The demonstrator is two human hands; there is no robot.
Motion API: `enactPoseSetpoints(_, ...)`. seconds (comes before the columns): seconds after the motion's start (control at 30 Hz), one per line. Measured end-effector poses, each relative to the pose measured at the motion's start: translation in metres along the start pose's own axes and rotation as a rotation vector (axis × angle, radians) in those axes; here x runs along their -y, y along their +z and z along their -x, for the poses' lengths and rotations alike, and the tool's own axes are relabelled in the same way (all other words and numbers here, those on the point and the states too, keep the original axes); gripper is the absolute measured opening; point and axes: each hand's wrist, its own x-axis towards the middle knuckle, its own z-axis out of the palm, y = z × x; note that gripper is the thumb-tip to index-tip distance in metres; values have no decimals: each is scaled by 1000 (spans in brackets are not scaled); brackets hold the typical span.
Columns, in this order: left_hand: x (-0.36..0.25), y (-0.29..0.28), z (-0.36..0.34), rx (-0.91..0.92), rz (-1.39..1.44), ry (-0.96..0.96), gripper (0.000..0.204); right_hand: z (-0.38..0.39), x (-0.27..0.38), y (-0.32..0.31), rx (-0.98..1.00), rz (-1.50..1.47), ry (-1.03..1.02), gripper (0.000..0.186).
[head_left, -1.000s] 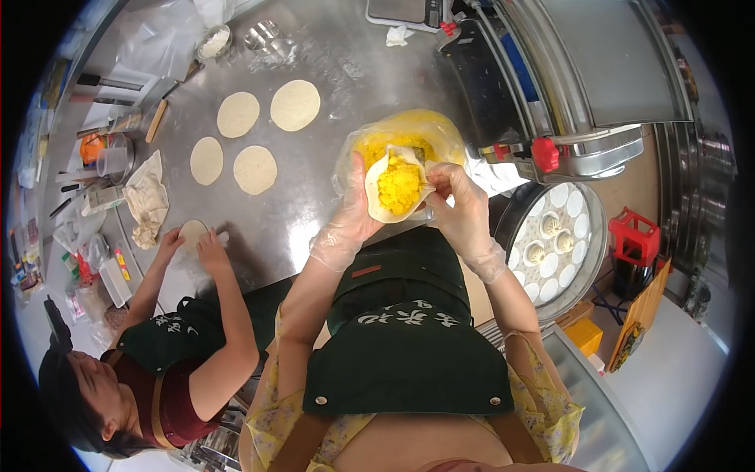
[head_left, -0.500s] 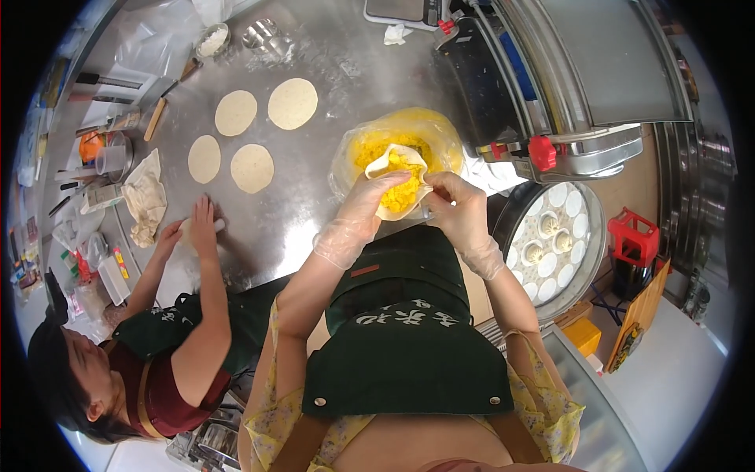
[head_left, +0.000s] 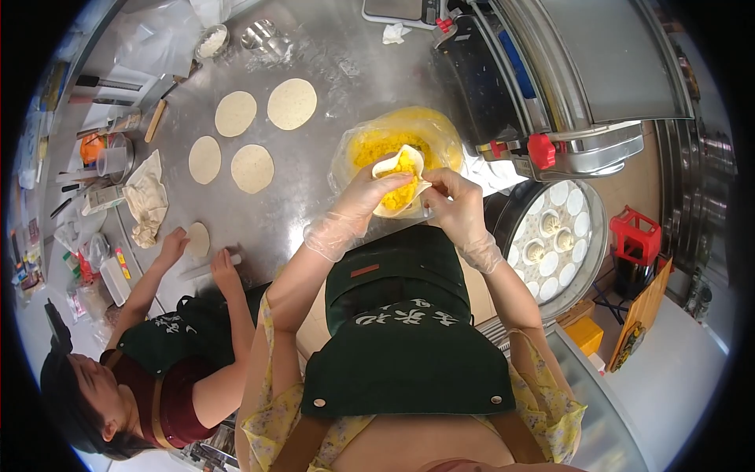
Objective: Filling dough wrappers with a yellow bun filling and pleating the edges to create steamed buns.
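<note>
My left hand [head_left: 363, 201], in a clear plastic glove, cradles an unsealed bun [head_left: 403, 182]: a round dough wrapper folded up around yellow crumbly filling. Its thumb presses on the filling. My right hand [head_left: 455, 204], gloved too, pinches the wrapper's right edge between thumb and fingertips. Just beyond the bun sits a clear plastic bag [head_left: 450, 140] of the same yellow filling, partly hidden by the bun and my left hand. To the left, several flat dough rounds [head_left: 252, 168] lie on the steel table [head_left: 314, 165].
At right, a round steamer tray [head_left: 599, 224] holds white paper discs and a few pleated buns. A steel machine with a red knob [head_left: 542, 152] stands at the far right. A co-worker [head_left: 189, 338] at left handles a dough round [head_left: 198, 239] and a rolling pin [head_left: 206, 269].
The wrapper's rim has drawn in narrower around the filling, its right edge still pinched. The co-worker's hands have moved apart, uncovering the dough round and pulling the rolling pin nearer.
</note>
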Motion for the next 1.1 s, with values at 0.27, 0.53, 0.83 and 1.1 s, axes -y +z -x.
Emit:
enactPoseSetpoints(0.27,-9,-7,-2,90,-147,-67,48,-9,-2,-5,114,-200,172,34)
enactPoseSetpoints(0.53,-13,-4,-7,11,47,-61,41,0,3,9,-36,-32,-12,20)
enactPoseSetpoints(0.83,-20,4,-2,-66,-160,-103,39,-7,4,1,78,-123,206,33)
enactPoseSetpoints(1.1,-28,-8,-4,154,-276,-13,38,-1,-1,6,10,54,-106,29)
